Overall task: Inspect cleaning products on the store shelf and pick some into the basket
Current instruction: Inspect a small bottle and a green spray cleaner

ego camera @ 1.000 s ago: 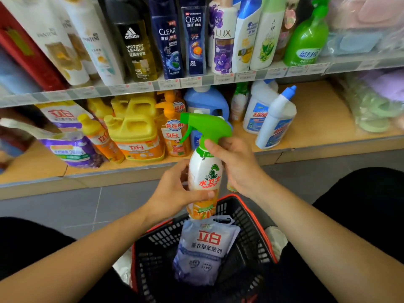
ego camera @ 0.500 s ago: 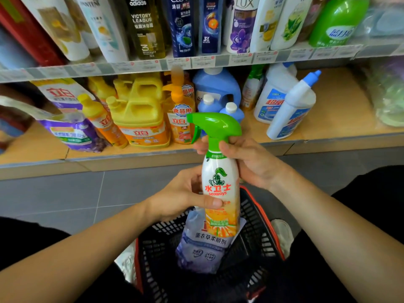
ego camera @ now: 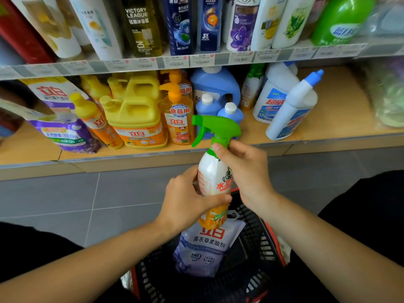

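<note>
In front of a low store shelf, in the head view looking down, 2 bare hands hold 1 white spray bottle point(ego camera: 213, 178) roughly upright in the air, above a shopping basket point(ego camera: 276, 244) and clear of the shelf. The bottle has a green trigger head whose nozzle points left, red characters on its label and an orange print near its base.

The left hand point(ego camera: 185, 202) grips the lower half of the bottle from the left: its thumb point(ego camera: 218, 200) lies across the front of the label and the other fingers curl round behind, out of sight. The right hand point(ego camera: 244, 171) clasps the upper half from the right, its fingers curled round the shoulder, with the index fingertip point(ego camera: 218, 149) touching the neck just below the green head.

Directly beneath the bottle's base, a pale lavender refill pouch point(ego camera: 207, 248) lies inside the black mesh basket, which has a red rim.

Behind the hands, the lower shelf point(ego camera: 328, 119) of light wood carries a yellow jug point(ego camera: 135, 119), an orange pump bottle point(ego camera: 178, 119), blue detergent bottles point(ego camera: 215, 86) and a white bottle with an angled blue cap point(ego camera: 293, 110). A purple pouch point(ego camera: 63, 132) leans at the far left. Above, an upper shelf point(ego camera: 196, 61) with price tags holds a row of shampoo bottles. Grey floor tiles point(ego camera: 87, 200) show below the shelf
</note>
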